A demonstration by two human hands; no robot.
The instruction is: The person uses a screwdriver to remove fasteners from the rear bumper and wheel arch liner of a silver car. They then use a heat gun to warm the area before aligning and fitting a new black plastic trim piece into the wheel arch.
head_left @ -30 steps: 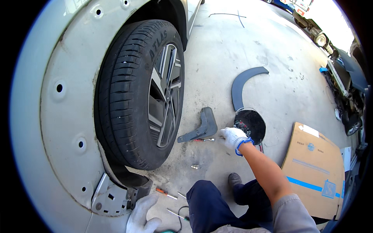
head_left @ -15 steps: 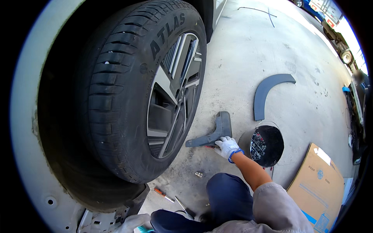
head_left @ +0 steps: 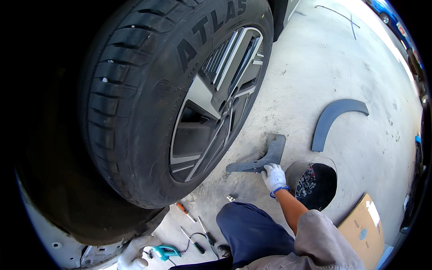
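Shift since earlier frame: the right hand (head_left: 274, 178) has been moved from beside the bucket (head_left: 327, 185) to the grey flap (head_left: 272, 156); the camera view has been brought nearer the wheel (head_left: 180, 108).
Right hand: white glove with blue cuff; fingers partly curled, set against the lower edge of the grey flap. Whether the edge is gripped or merely touched cannot be told.
Left hand (head_left: 133, 253): gloved, located at the lower left beside the bodywork (head_left: 63, 255). Finger opening and any hold cannot be told.
Grey flap: L-shaped, located on the concrete floor (head_left: 288, 90) between wheel and bucket; one arm is directed toward the tyre, the other away from the person.
Bucket: placed just right of the right hand; small loose parts (head_left: 307, 182) are contained in it.
Curved trim (head_left: 325, 120): laid on the floor beyond the bucket.
Teal corded tool (head_left: 166, 252): positioned just beside the left hand.
Screwdrivers: one orange-handled screwdriver (head_left: 182, 208) and two dark-handled screwdrivers (head_left: 198, 246) are laid near the wheel.
Metal fitting (head_left: 231, 198): located on the floor near the person's knee (head_left: 238, 220).
Carton (head_left: 363, 225): laid at the lower right.
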